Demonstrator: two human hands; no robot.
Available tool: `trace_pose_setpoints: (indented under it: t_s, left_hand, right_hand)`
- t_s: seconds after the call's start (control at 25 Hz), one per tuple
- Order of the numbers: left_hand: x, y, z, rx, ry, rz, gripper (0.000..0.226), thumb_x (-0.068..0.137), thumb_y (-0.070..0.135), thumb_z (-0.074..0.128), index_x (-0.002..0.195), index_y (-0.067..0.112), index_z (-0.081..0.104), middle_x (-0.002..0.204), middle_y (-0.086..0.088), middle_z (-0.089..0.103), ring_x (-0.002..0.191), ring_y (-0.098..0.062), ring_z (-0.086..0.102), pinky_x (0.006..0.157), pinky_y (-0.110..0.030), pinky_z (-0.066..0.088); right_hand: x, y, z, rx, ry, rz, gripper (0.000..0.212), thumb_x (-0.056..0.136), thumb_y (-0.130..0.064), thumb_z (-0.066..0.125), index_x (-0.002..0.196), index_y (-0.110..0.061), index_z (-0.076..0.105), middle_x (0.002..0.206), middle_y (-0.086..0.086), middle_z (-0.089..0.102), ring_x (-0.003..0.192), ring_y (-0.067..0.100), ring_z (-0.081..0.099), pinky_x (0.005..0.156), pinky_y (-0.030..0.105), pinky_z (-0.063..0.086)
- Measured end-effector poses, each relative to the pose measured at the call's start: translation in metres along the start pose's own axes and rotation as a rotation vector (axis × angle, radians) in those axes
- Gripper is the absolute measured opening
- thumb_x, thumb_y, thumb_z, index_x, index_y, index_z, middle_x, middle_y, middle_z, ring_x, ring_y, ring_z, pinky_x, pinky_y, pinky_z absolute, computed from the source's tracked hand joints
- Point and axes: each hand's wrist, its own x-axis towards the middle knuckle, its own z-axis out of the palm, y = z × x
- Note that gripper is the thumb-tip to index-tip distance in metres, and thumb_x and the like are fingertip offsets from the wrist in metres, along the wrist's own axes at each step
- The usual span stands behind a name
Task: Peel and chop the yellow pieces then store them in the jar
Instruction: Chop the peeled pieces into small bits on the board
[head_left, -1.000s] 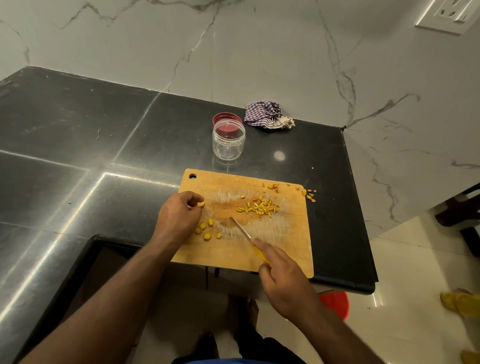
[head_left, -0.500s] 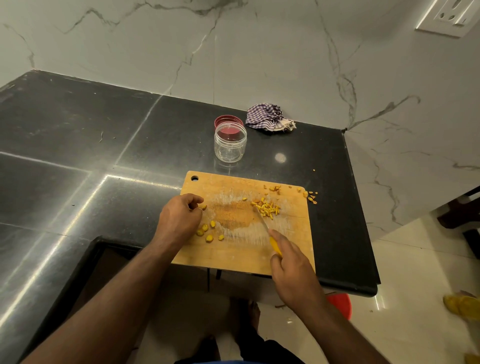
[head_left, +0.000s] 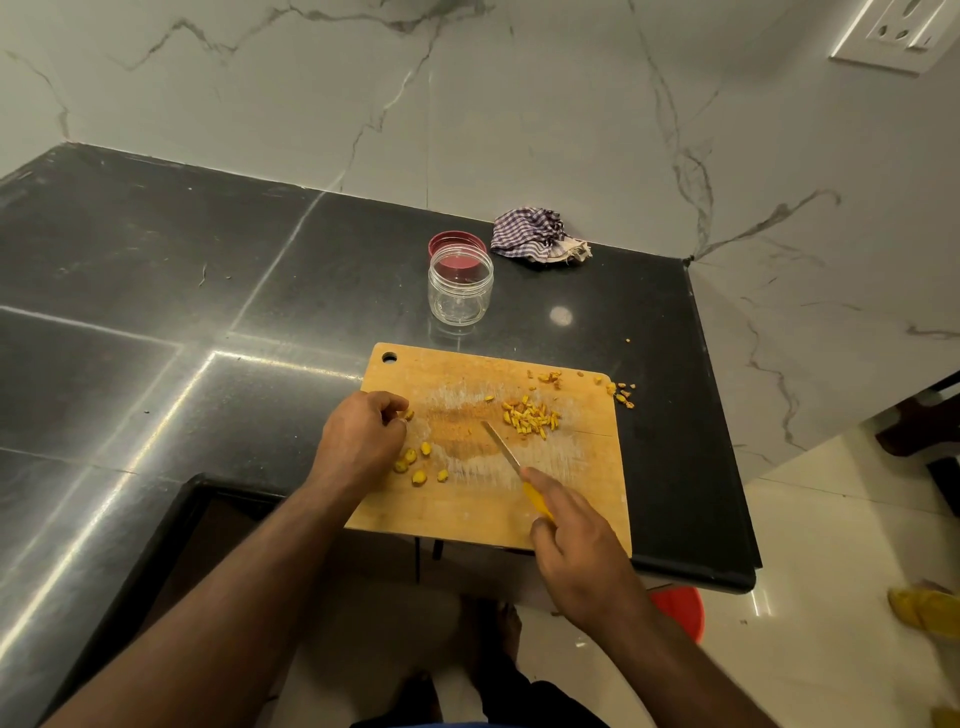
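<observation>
A wooden cutting board (head_left: 483, 512) lies on the black counter near its front edge. A heap of chopped yellow bits (head_left: 531, 421) sits on its far right part, and several larger yellow pieces (head_left: 418, 464) lie at its left. My left hand (head_left: 363, 439) rests on the board's left side with curled fingers pinching one yellow piece (head_left: 409, 414). My right hand (head_left: 574, 545) grips the yellow handle of a small knife (head_left: 501, 449), whose blade points toward the chopped heap. An open clear jar (head_left: 460, 291) stands behind the board.
The jar's red lid (head_left: 453, 241) lies just behind it, and a crumpled checked cloth (head_left: 535, 241) sits against the marble wall. Some yellow scraps (head_left: 621, 392) lie on the counter (head_left: 156, 291) off the board's right corner. A red object (head_left: 680, 613) stands on the floor below.
The knife blade pushed up to the chopped heap, then drew back toward the board's middle. My left hand stayed at the board's left side.
</observation>
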Motion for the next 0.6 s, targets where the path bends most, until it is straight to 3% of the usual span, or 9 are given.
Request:
trace_pose_setpoints:
  t_s: [0.16, 0.36, 0.6]
  left_hand:
    - [0.002, 0.000, 0.003, 0.017, -0.007, 0.001, 0.025, 0.094, 0.020, 0.062, 0.117, 0.020, 0.070, 0.107, 0.001, 0.068, 0.076, -0.006, 0.055, 0.056, -0.015, 0.038]
    - [0.003, 0.002, 0.001, 0.034, -0.020, -0.003, 0.020, 0.093, 0.020, 0.064, 0.112, 0.021, 0.071, 0.094, 0.006, 0.063, 0.072, -0.004, 0.055, 0.053, -0.015, 0.036]
    - [0.004, 0.005, 0.003, 0.030, -0.084, 0.005, 0.010, 0.089, 0.029, 0.071, 0.099, 0.027, 0.072, 0.086, 0.012, 0.064, 0.076, -0.005, 0.059, 0.059, -0.022, 0.046]
  right_hand:
    - [-0.003, -0.006, 0.005, -0.002, -0.107, -0.057, 0.050, 0.101, -0.020, 0.042, 0.148, -0.036, 0.036, 0.129, -0.021, 0.044, 0.114, -0.007, 0.044, 0.091, 0.005, 0.034]
    - [0.003, 0.004, -0.006, -0.019, 0.090, 0.075, 0.050, 0.102, -0.019, 0.042, 0.149, -0.033, 0.035, 0.126, -0.020, 0.040, 0.112, -0.004, 0.041, 0.095, 0.014, 0.036]
    - [0.001, 0.000, -0.001, 0.014, -0.070, -0.013, 0.050, 0.100, -0.018, 0.044, 0.147, -0.036, 0.038, 0.134, -0.017, 0.047, 0.119, -0.006, 0.042, 0.097, 0.009, 0.033]
